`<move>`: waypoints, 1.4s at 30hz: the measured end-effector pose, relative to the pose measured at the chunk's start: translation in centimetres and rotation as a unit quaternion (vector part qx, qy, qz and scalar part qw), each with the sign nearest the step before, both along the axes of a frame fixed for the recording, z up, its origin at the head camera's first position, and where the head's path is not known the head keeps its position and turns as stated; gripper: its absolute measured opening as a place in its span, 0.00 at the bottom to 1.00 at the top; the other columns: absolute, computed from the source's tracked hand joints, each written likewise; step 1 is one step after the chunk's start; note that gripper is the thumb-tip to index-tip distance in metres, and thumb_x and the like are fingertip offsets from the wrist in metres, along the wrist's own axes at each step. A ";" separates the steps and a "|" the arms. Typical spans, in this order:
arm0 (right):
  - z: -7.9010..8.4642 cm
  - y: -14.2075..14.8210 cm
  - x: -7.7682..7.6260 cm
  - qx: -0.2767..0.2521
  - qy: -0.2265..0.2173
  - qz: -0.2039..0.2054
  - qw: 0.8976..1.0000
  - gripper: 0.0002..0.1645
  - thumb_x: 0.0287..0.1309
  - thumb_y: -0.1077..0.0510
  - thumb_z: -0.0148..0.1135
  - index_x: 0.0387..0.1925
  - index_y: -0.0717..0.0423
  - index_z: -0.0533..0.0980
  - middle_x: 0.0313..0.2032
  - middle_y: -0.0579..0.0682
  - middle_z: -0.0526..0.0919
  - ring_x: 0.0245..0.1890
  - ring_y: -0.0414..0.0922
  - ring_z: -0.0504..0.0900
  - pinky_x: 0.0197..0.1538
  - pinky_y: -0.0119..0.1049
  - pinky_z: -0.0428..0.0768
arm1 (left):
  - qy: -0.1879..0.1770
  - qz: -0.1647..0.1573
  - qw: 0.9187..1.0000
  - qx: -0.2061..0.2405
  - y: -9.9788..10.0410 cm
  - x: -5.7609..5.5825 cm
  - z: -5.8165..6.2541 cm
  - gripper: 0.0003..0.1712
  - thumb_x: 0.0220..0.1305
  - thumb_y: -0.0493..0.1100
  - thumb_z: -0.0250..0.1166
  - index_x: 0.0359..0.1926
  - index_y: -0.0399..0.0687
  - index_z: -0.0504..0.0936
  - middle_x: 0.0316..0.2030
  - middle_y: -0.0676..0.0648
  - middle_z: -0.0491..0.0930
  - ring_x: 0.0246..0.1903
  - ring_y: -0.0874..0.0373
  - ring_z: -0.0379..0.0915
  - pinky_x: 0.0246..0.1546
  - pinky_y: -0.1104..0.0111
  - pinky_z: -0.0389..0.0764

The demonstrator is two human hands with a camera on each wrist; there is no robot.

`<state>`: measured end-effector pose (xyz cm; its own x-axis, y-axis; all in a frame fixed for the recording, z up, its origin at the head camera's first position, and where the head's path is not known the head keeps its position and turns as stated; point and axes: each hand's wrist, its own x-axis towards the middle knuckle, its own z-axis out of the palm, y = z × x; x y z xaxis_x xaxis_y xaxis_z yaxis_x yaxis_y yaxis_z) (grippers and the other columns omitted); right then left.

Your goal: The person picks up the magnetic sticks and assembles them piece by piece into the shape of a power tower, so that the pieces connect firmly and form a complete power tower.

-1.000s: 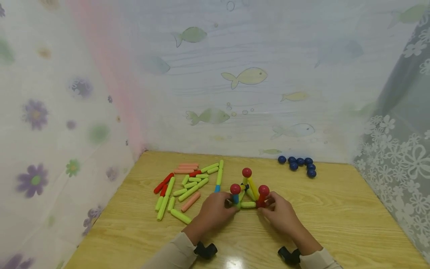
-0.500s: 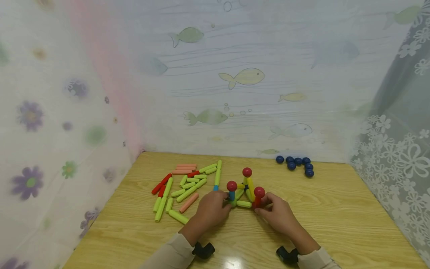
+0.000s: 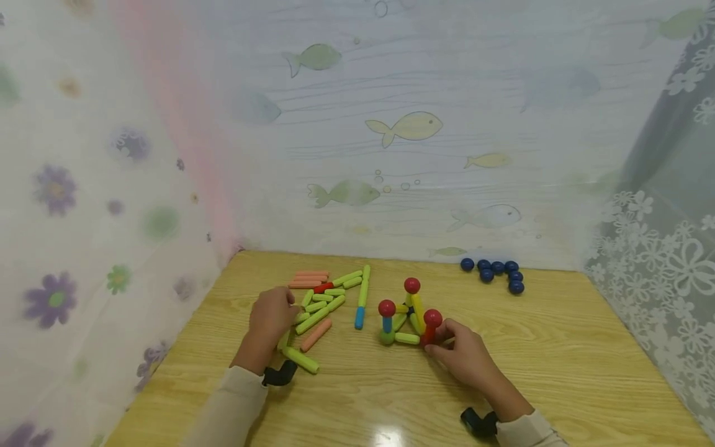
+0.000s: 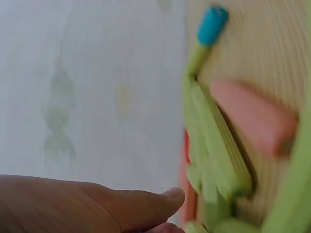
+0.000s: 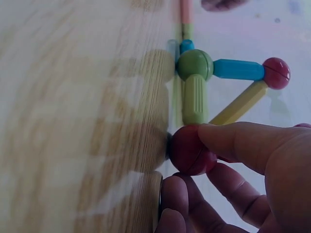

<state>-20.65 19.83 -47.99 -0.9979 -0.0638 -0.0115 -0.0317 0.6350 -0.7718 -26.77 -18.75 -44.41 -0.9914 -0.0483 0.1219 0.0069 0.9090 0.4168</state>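
Note:
My right hand (image 3: 466, 355) holds the near right corner of a small magnetic stick-and-ball frame standing on the table. In the right wrist view its thumb and fingers pinch a dark red ball (image 5: 187, 153) at the base. A green ball (image 3: 387, 337) forms the near left corner, with a blue stick (image 3: 387, 324) upright on it. Red balls top the uprights, and a yellow stick (image 3: 418, 310) slants between two of them. Over the loose green sticks (image 3: 314, 321) at left is my left hand (image 3: 270, 320), its thumb extended; nothing shows in its grasp, and its other fingers are mostly hidden.
Salmon sticks (image 3: 310, 275) lie behind the pile, another salmon stick (image 3: 316, 335) in front of it. A green-and-blue stick line (image 3: 362, 297) lies between pile and frame. Several dark blue balls (image 3: 498, 267) sit at the back right. A printed curtain (image 3: 413, 205) stands behind the table.
My left hand has left the frame's green-ball corner and moved left to the loose sticks, covering the red ones there. My right hand stays on the red corner.

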 end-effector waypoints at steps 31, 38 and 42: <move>-0.2 -0.1 -0.1 -0.002 0.002 0.003 1.000 0.13 0.59 0.54 0.76 0.39 0.49 0.78 0.40 0.44 0.85 0.40 0.41 0.84 0.47 0.42 0.85 | -0.040 -0.035 0.996 0.078 -2.3 0.3 -0.8 0.20 0.71 0.44 0.66 0.59 0.40 0.85 0.34 0.49 0.84 0.29 0.57 0.77 0.27 0.65 0.77; -0.2 0.1 -0.3 0.001 0.007 0.003 1.000 0.13 0.60 0.53 0.76 0.40 0.49 0.78 0.41 0.45 0.85 0.41 0.42 0.84 0.49 0.44 0.84 | 0.000 -0.109 0.985 0.137 0.9 1.5 0.2 0.16 0.74 0.45 0.65 0.58 0.46 0.81 0.52 0.46 0.84 0.47 0.50 0.83 0.42 0.58 0.85; -0.3 0.1 -0.3 0.004 0.004 0.004 1.000 0.13 0.60 0.53 0.76 0.41 0.48 0.78 0.41 0.45 0.85 0.42 0.42 0.83 0.49 0.43 0.84 | 0.011 -0.095 0.989 0.115 1.4 1.4 -0.1 0.15 0.75 0.42 0.63 0.59 0.47 0.76 0.54 0.45 0.83 0.35 0.56 0.80 0.32 0.64 0.81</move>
<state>-20.95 19.92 -48.32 -0.9974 -0.0723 -0.0034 -0.0438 0.6402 -0.7669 -25.35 -17.40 -44.48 -0.9825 0.1098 0.1502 0.1796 0.7713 0.6106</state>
